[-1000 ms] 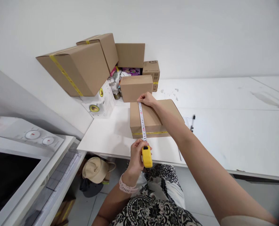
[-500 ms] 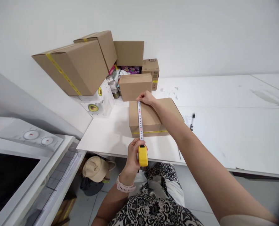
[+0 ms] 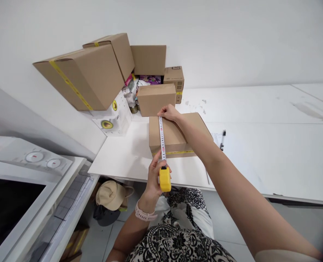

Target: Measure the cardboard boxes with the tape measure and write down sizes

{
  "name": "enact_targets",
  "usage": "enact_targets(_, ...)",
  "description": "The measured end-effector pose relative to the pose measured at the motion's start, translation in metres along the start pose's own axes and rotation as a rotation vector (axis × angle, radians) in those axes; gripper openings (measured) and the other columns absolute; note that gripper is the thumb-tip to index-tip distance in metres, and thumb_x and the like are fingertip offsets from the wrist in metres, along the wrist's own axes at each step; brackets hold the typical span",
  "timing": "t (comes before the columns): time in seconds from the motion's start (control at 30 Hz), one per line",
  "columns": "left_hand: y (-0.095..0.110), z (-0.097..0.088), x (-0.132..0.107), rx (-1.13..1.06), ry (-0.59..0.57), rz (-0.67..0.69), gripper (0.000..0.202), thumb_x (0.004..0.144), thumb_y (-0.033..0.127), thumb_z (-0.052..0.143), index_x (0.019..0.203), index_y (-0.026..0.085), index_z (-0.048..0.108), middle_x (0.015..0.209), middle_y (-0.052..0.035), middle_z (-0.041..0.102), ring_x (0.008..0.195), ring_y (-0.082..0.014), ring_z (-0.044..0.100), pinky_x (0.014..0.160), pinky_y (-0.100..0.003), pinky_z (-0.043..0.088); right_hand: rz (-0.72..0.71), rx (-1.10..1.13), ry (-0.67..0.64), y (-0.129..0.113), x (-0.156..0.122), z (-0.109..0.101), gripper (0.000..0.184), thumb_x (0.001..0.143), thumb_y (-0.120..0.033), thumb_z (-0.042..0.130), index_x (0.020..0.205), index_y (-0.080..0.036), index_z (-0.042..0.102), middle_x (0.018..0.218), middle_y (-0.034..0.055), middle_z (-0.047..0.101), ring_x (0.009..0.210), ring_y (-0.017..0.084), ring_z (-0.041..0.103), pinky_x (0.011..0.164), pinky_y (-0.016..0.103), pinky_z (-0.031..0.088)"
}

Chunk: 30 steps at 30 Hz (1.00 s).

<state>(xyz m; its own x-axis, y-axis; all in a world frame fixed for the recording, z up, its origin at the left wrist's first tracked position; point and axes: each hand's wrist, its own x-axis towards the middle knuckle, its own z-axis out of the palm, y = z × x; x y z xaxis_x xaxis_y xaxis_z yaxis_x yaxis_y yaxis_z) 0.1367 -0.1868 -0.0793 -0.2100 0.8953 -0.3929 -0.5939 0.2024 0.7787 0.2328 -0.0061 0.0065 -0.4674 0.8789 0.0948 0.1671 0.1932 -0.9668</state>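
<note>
A closed cardboard box (image 3: 175, 133) with yellow tape along its near side lies on the white table (image 3: 118, 156). Across its top, near the left edge, stretches the white blade of a yellow tape measure (image 3: 165, 180). My left hand (image 3: 152, 178) grips the tape measure's case just off the table's front edge, its index finger extended along the blade by the box's near side. At the far edge of the box, my right hand (image 3: 169, 112) pinches the blade's end against the cardboard. My right forearm passes over the box's right part.
Behind stands another cardboard box (image 3: 156, 101). Large taped boxes (image 3: 96, 76) rest on a white avocado-print box (image 3: 114, 122) at the left. A black pen (image 3: 223, 140) lies on paper at the right. A white microwave (image 3: 33, 174) is at the lower left, a beige cap (image 3: 111, 195) below the table.
My left index finger has stretched forward along the blade toward the box's near edge. My right hand stays at the far edge. The view has shifted slightly.
</note>
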Motion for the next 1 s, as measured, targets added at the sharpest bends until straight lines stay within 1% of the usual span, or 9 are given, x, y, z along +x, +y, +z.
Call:
enact_targets(0.13,-0.002,-0.001,0.004,-0.035,-0.069,0.016,0.084,0.07,0.029,0.073,0.149,0.025,0.044,0.054,0.0062,0.057,0.037,-0.0109,0.047,0.035,-0.02,0.04,-0.007,-0.031,0.02,-0.002,0.011,0.001,0.02,0.081,-0.042,0.07,0.088,-0.027,0.06,0.084,0.0013,0.062,0.073,0.018,0.054,0.063,0.03,0.041)
enact_targets(0.3,0.0,-0.001,0.004,-0.056,-0.145,0.025,0.095,0.071,0.028,0.071,0.157,0.019,0.031,0.056,0.0067,0.058,0.039,-0.0102,0.048,0.037,-0.019,0.039,-0.016,0.085,-0.004,0.0,-0.015,0.001,0.026,0.087,-0.051,0.062,0.101,-0.029,0.061,0.083,-0.0009,0.065,0.069,0.017,0.053,0.062,0.029,0.04)
enact_targets(0.47,0.0,0.0,0.003,-0.053,-0.176,0.056,0.096,0.073,0.03,0.07,0.158,0.015,0.027,0.057,0.0067,0.058,0.042,-0.0103,0.048,0.04,-0.019,0.041,-0.029,0.066,0.012,0.0,-0.026,0.0,0.023,0.086,-0.048,0.065,0.099,-0.029,0.062,0.082,-0.0014,0.065,0.067,0.015,0.053,0.061,0.028,0.039)
enact_targets(0.57,-0.001,0.0,0.004,-0.042,-0.178,0.056,0.097,0.073,0.03,0.07,0.158,0.015,0.026,0.057,0.0062,0.059,0.042,-0.0099,0.047,0.04,-0.019,0.041,-0.059,0.028,0.033,0.006,-0.011,0.004,0.02,0.085,-0.043,0.066,0.098,-0.028,0.063,0.083,-0.0015,0.066,0.068,0.015,0.053,0.061,0.027,0.039)
enact_targets(0.67,0.005,-0.003,0.003,-0.002,-0.18,0.059,0.096,0.073,0.031,0.069,0.158,0.015,0.028,0.057,0.0059,0.058,0.042,-0.01,0.046,0.04,-0.019,0.04,-0.048,-0.058,0.039,0.011,0.028,0.005,0.01,0.082,-0.029,0.068,0.087,-0.022,0.063,0.079,-0.0001,0.064,0.068,0.014,0.051,0.063,0.028,0.04)
enact_targets(0.73,0.015,-0.009,-0.001,0.092,-0.202,0.067,0.092,0.075,0.031,0.069,0.158,0.017,0.032,0.058,0.0051,0.058,0.043,-0.0105,0.047,0.042,-0.02,0.04,-0.03,-0.131,0.055,0.007,0.055,-0.002,0.01,0.077,-0.018,0.071,0.074,-0.018,0.061,0.073,0.0002,0.06,0.067,0.012,0.049,0.065,0.028,0.04)
enact_targets(0.8,0.028,-0.021,-0.007,0.238,-0.248,0.076,0.086,0.078,0.032,0.069,0.156,0.02,0.037,0.06,0.0038,0.059,0.046,-0.0109,0.049,0.044,-0.021,0.04,-0.118,-0.115,0.077,-0.003,0.065,-0.019,0.013,0.077,-0.016,0.071,0.07,-0.016,0.06,0.071,0.0002,0.058,0.068,0.012,0.049,0.068,0.028,0.042)
enact_targets(0.9,0.048,-0.047,-0.012,0.533,-0.383,0.092,0.077,0.083,0.035,0.068,0.154,0.02,0.044,0.066,0.0021,0.061,0.053,-0.0113,0.051,0.051,-0.022,0.04,-0.264,-0.074,0.212,-0.013,0.025,-0.049,0.012,0.08,-0.023,0.073,0.076,-0.016,0.065,0.071,0.0008,0.059,0.071,0.013,0.053,0.07,0.03,0.046)
enact_targets(1.0,0.059,-0.074,-0.012,0.887,-0.454,0.153,0.061,0.087,0.037,0.062,0.145,0.018,0.054,0.067,0.0027,0.059,0.059,-0.0122,0.05,0.056,-0.023,0.038,-0.29,-0.092,0.435,0.006,-0.067,-0.059,0.014,0.084,-0.032,0.07,0.083,-0.019,0.07,0.073,0.0021,0.063,0.071,0.016,0.058,0.071,0.035,0.05)
